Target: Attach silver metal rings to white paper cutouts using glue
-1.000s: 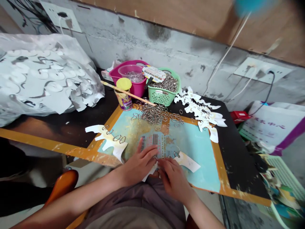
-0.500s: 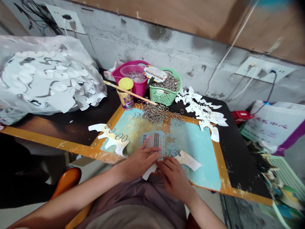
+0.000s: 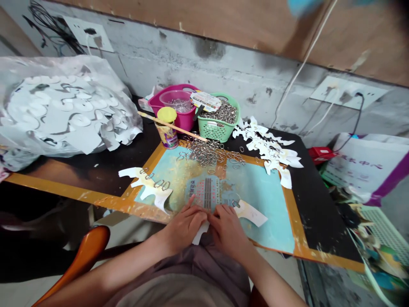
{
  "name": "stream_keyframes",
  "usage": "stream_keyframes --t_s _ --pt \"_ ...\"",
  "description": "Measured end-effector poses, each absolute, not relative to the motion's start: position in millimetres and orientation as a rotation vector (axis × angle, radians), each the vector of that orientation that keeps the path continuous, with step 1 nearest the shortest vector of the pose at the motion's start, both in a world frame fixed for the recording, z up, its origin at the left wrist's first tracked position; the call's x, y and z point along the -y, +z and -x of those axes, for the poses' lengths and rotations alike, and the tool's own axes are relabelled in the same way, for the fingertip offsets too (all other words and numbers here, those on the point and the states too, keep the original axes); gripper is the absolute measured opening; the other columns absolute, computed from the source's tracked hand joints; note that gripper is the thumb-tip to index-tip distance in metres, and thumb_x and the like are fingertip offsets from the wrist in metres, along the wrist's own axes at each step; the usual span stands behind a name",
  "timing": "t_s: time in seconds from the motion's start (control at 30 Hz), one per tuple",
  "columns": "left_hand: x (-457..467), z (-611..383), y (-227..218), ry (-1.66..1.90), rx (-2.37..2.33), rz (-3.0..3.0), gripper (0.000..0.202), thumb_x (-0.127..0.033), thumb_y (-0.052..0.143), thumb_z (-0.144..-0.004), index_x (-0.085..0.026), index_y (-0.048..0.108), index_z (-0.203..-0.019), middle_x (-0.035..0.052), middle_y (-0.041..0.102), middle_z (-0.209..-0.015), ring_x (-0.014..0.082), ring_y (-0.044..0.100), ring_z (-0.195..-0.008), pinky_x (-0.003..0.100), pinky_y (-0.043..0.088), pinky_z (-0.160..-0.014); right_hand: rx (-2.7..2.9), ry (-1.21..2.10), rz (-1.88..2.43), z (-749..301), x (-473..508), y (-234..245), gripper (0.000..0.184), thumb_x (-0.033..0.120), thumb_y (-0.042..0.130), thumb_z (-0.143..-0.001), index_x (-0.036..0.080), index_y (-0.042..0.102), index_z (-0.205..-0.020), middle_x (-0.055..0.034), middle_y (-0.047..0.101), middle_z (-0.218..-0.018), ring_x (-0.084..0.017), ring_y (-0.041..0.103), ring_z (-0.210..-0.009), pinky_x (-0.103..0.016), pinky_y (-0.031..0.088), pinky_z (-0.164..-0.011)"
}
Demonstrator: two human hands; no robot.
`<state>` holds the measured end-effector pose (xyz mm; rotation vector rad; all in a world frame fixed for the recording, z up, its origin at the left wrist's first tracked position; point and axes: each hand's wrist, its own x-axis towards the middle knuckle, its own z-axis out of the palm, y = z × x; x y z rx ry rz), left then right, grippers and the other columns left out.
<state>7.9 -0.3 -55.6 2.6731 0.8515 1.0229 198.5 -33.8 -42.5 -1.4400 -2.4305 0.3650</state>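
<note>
My left hand (image 3: 182,225) and my right hand (image 3: 227,230) meet at the near edge of a blue board with an orange border (image 3: 271,209). Both press with curled fingers on a white paper cutout (image 3: 252,214) that lies under them and sticks out to the right and below. What the fingertips pinch is hidden. A second white cutout with metal rings clipped on it (image 3: 150,185) lies to the left. A loose heap of metal rings (image 3: 206,152) sits at the board's far edge.
A green basket of rings (image 3: 220,119), a pink basket holding a clear cup (image 3: 177,104), a yellow-lidded jar (image 3: 166,128) and a wooden stick (image 3: 169,125) stand behind. White cutouts pile at right (image 3: 271,149). A plastic bag of cutouts (image 3: 60,111) fills the left. Orange chair (image 3: 79,264) below.
My left hand's fingers have drawn back from the printed patch and curled in beside my right hand. Both hands stay on the cutout. The camera view has shifted slightly.
</note>
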Motion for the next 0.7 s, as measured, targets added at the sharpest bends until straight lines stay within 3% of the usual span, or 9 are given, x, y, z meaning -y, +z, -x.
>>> stream_keyframes --t_s 0.13,0.37,0.57,0.7 --pt "-3 -6 -52 0.956 -0.853 -2.725 0.020 -0.006 0.042 -0.098 -0.020 0.054 -0.089 0.0008 0.071 -0.085 0.0151 0.069 -0.088 0.050 0.037 -0.118 2.408 0.363 1.432 -199 35 -42 0.019 0.013 0.054 -0.086 0.019 0.066 -0.100 -0.0071 0.053 -0.092 -0.025 0.045 -0.087 -0.036 0.031 -0.073" --pt "-18 -6 -40 0.844 -0.733 -2.852 0.019 -0.005 0.043 -0.097 -0.019 0.055 -0.096 0.0016 0.074 -0.093 0.0170 0.067 -0.095 0.056 0.029 -0.122 2.283 0.433 1.482 -197 39 -45 0.022 0.014 0.051 -0.091 0.018 0.064 -0.108 -0.0076 0.054 -0.095 -0.025 0.047 -0.089 -0.037 0.035 -0.077" --pt "-4 -10 -38 0.856 -0.798 -2.879 0.020 -0.007 0.040 -0.098 -0.019 0.054 -0.090 0.0025 0.071 -0.085 0.0178 0.068 -0.088 0.051 0.041 -0.116 2.231 0.432 1.499 -194 40 -47 0.025 0.014 0.048 -0.096 0.016 0.062 -0.117 -0.0092 0.058 -0.098 -0.026 0.049 -0.092 -0.039 0.038 -0.079" --pt "17 -15 -50 0.984 -1.069 -2.748 0.020 -0.003 0.041 -0.096 -0.019 0.052 -0.095 0.0034 0.070 -0.085 0.0185 0.069 -0.087 0.054 0.045 -0.112 2.331 0.391 1.490 -196 41 -44 0.041 0.012 0.052 -0.091 0.020 0.058 -0.130 -0.0087 0.056 -0.097 -0.027 0.049 -0.090 -0.038 0.037 -0.076"
